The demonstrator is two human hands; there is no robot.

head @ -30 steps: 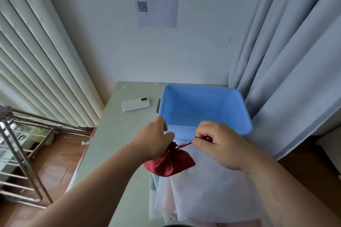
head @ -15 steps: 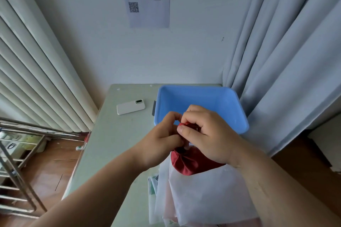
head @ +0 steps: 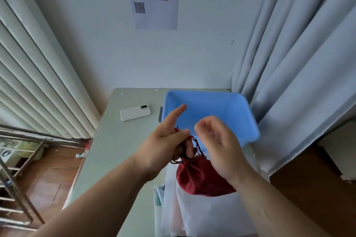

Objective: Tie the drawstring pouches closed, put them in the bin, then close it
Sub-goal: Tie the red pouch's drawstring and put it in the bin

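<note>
pale table (head: pixel 119 150) fills the middle, and on its far right side sits the open blue bin (head: pixel 231 109), nothing visible inside. in front of it lies a stack of white sheets (head: pixel 212 215). over that stack is the red pouch (head: pixel 198 177), just short of the bin's near rim, neck gathered and pointing up. now the hands: left hand (head: pixel 165 144) pinches the pouch's neck and the red drawstring (head: pixel 198 146), index finger sticking straight out toward the bin. right hand (head: pixel 217 140) is beside it, fingers curled (too blurred to tell if it holds the cord). smallest of all, a white phone (head: pixel 135 112) lies flat, left of the bin.
</note>
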